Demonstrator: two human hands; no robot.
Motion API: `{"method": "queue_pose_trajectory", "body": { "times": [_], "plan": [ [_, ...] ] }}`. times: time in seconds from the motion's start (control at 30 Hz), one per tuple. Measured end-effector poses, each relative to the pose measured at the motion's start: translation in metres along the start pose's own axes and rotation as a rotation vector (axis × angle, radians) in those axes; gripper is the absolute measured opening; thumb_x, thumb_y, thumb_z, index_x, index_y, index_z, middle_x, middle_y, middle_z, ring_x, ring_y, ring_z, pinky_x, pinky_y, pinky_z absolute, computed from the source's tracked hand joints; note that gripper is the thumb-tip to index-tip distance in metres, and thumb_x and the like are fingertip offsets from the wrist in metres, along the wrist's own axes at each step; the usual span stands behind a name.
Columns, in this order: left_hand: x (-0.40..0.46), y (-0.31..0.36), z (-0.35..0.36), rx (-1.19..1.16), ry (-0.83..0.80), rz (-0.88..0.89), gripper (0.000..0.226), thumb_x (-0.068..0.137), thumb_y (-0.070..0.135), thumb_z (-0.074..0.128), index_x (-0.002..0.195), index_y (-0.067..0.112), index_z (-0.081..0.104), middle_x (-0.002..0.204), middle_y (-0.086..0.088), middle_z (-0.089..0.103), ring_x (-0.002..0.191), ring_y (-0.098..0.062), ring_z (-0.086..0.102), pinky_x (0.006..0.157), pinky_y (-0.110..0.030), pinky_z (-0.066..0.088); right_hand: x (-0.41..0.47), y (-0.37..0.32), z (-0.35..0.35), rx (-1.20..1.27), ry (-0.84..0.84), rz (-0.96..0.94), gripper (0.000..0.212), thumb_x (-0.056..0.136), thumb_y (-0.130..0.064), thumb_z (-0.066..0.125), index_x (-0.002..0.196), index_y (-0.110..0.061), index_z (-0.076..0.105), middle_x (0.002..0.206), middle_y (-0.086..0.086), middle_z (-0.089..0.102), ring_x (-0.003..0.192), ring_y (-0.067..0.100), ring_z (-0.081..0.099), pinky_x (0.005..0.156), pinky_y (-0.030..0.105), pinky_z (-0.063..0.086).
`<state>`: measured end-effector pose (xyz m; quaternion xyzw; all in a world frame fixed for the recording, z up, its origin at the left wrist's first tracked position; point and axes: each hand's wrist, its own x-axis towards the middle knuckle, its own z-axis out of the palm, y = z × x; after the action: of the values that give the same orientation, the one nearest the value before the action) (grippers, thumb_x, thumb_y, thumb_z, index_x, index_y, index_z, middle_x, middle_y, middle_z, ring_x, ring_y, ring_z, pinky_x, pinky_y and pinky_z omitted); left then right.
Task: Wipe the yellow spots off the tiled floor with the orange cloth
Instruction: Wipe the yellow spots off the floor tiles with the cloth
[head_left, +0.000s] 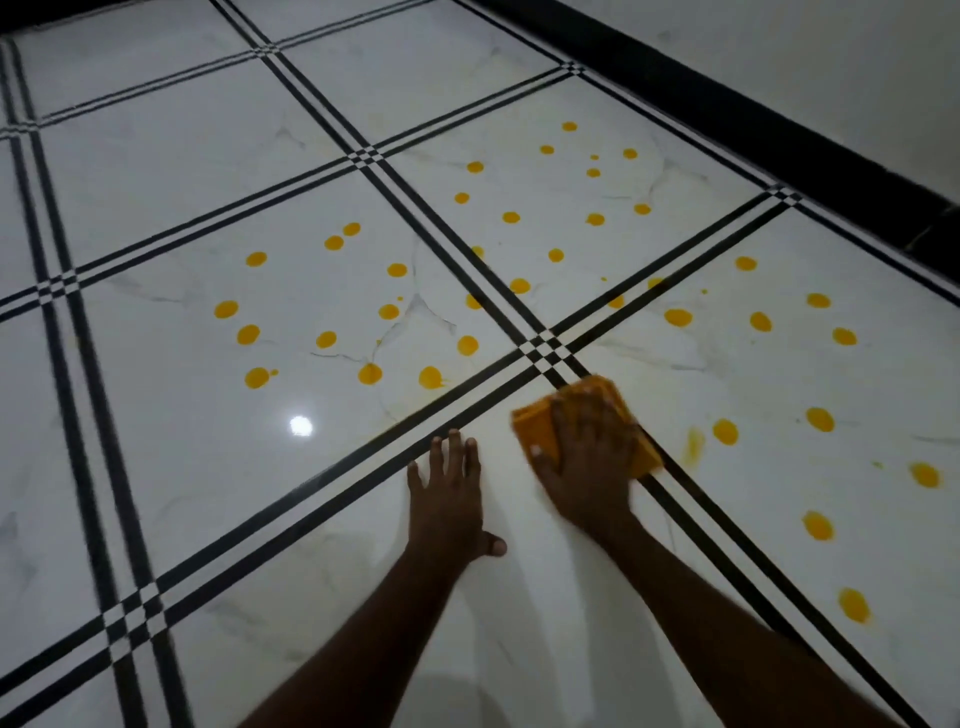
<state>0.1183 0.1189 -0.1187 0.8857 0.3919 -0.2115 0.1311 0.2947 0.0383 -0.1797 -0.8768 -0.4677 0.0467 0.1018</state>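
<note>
Orange cloth (540, 423), folded into a rough rectangle, lies flat on the tiled floor (171, 197) under the right hand (587, 462). Its long axis runs from the near right of that hand to the far left, and it straddles the black line (727, 551) that passes beneath the hand. The right hand presses down on it with flat, spread fingers, covering most of the cloth, so only its far, left and right edges show. The left hand (449, 499) rests just beside it on bare white tile, palm down, fingers straight and apart, thumb out to the right, gripping nothing.

Yellow spots (725, 431) lie scattered beyond both hands and to the right of the right hand, across three tiles. A pale yellow smear (693, 447) sits just right of the cloth. The tile under both hands carries faint whitish streaks.

Both forearms are cut off at the bottom edge. A dark skirting band (779, 135) runs along the far right, with a pale wall above it. A small bright reflection (300, 426) glints left of the left hand. The whole view is slightly blurred.
</note>
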Motion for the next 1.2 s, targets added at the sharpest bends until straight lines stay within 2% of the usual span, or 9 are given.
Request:
{"method": "queue_pose_trajectory", "body": {
  "times": [0.1,0.27,0.4,0.53,0.67,0.77,0.83,0.97,1.2],
  "plan": [
    [0.001,0.003,0.003,0.034,0.002,0.008,0.135,0.071,0.065,0.072,0.153,0.011,-0.020,0.160,-0.016,-0.026,0.149,-0.036,-0.020,0.120,-0.059,0.006,0.059,0.020,-0.003,-0.059,-0.053,-0.043,0.078,0.094,-0.069,0.018,0.161,-0.029,0.011,0.168,0.014,0.011,0.154,0.039,0.008,0.121,0.064,0.002],
    [0.005,-0.001,0.006,0.045,0.005,0.003,0.135,0.070,0.068,0.070,0.154,0.010,-0.020,0.161,-0.015,-0.025,0.149,-0.036,-0.019,0.120,-0.058,0.006,0.008,0.058,-0.007,-0.015,0.088,0.290,0.076,0.093,-0.063,0.027,0.156,-0.021,0.033,0.163,0.020,0.027,0.150,0.044,0.021,0.118,0.067,0.012],
    [0.006,0.003,-0.003,0.051,-0.051,0.015,0.139,0.066,0.067,0.075,0.154,0.010,-0.016,0.162,-0.015,-0.021,0.150,-0.036,-0.015,0.120,-0.059,0.011,-0.034,0.033,-0.005,-0.023,-0.005,0.090,0.076,0.095,-0.065,0.027,0.161,-0.029,0.013,0.168,0.013,0.009,0.154,0.040,0.007,0.121,0.061,-0.009],
    [0.024,-0.010,-0.032,0.081,-0.217,0.076,0.131,0.068,0.065,0.076,0.157,0.009,-0.003,0.164,-0.016,-0.006,0.152,-0.032,0.001,0.121,-0.048,0.018,0.019,0.090,-0.018,-0.059,-0.062,0.099,0.075,0.093,-0.067,0.022,0.160,-0.034,0.009,0.168,0.012,0.012,0.154,0.038,0.007,0.120,0.065,0.003],
    [0.028,0.005,-0.060,0.101,-0.247,0.089,0.109,0.080,0.065,0.065,0.157,0.009,0.012,0.161,-0.019,0.016,0.149,-0.028,0.018,0.120,-0.033,0.021,-0.062,0.057,-0.010,0.038,-0.016,0.085,0.076,0.094,-0.065,0.031,0.159,-0.027,0.023,0.167,0.014,0.015,0.154,0.041,0.009,0.120,0.065,0.006],
    [0.015,0.021,-0.066,0.118,-0.263,0.102,0.105,0.080,0.066,0.064,0.157,0.015,0.014,0.160,-0.016,0.022,0.147,-0.029,0.024,0.119,-0.036,0.024,-0.106,0.058,-0.015,0.069,-0.108,-0.073,0.076,0.096,-0.067,0.027,0.161,-0.034,0.004,0.169,0.006,-0.005,0.155,0.033,-0.011,0.121,0.063,-0.003],
    [0.006,0.029,-0.068,0.095,-0.269,0.132,0.106,0.078,0.066,0.066,0.157,0.019,0.015,0.159,-0.013,0.024,0.146,-0.029,0.027,0.118,-0.037,0.026,-0.089,0.081,-0.018,0.020,-0.052,-0.031,0.075,0.095,-0.065,0.032,0.160,-0.033,0.014,0.169,0.008,0.005,0.156,0.034,-0.001,0.120,0.064,0.002],
    [0.006,0.030,-0.061,0.054,-0.193,0.174,0.111,0.075,0.067,0.069,0.158,0.020,0.011,0.162,-0.010,0.021,0.148,-0.027,0.022,0.120,-0.038,0.023,-0.025,0.111,-0.028,-0.018,-0.043,0.155,0.076,0.093,-0.064,0.031,0.159,-0.028,0.021,0.166,0.016,0.019,0.153,0.041,0.011,0.120,0.066,0.004],
    [0.021,0.056,-0.028,0.076,-0.109,0.175,0.124,0.073,0.066,0.071,0.157,0.019,-0.007,0.163,-0.019,-0.008,0.151,-0.034,-0.001,0.118,-0.053,0.019,-0.083,0.062,-0.011,0.043,-0.047,0.001,0.077,0.095,-0.065,0.028,0.161,-0.032,0.006,0.169,0.008,0.000,0.155,0.035,-0.005,0.121,0.063,0.000]
  ]
}}
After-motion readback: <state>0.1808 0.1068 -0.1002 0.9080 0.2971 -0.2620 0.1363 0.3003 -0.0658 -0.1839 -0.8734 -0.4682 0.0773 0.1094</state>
